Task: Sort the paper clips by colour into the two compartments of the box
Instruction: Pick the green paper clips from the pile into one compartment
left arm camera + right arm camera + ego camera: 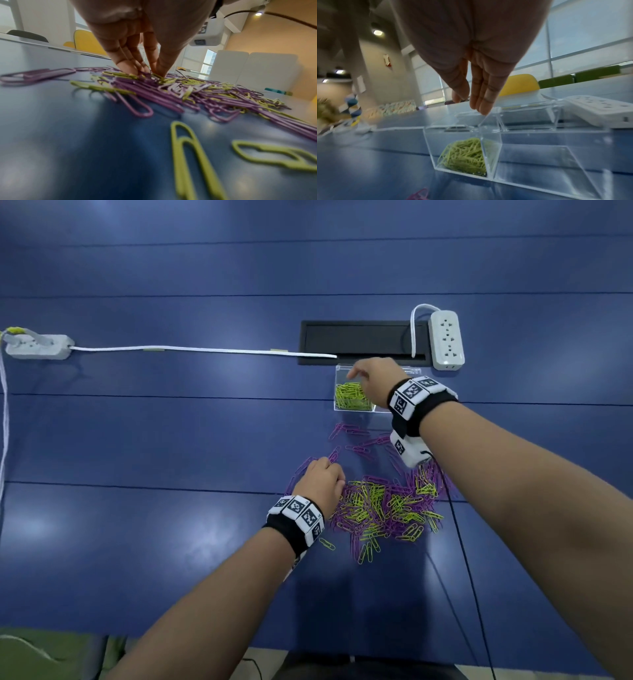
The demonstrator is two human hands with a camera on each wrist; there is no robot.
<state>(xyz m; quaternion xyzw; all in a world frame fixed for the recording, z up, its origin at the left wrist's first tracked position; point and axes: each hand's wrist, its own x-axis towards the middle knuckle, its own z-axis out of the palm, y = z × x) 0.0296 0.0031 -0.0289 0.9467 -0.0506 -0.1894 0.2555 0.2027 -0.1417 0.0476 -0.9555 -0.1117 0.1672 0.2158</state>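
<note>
Your right hand (476,86) loose-fingered, holding nothing, above the clear two-compartment acrylic box (583,170), green clips heaped in its left compartment (464,155), your left hand (137,44) pinching into the near mixed purple-and-green paper clip pile (383,508), open blue tabletop (154,440) left.

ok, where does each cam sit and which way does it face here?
Head: worn high, looks down on the table; shows both forearms, left hand, right hand.
Left wrist: low over the table, looks along the left-hand fingers into the clip pile.
Right wrist: above the box, looks along the open right hand.
Shared: head and right wrist both show the yellow-green clips in the box.
</note>
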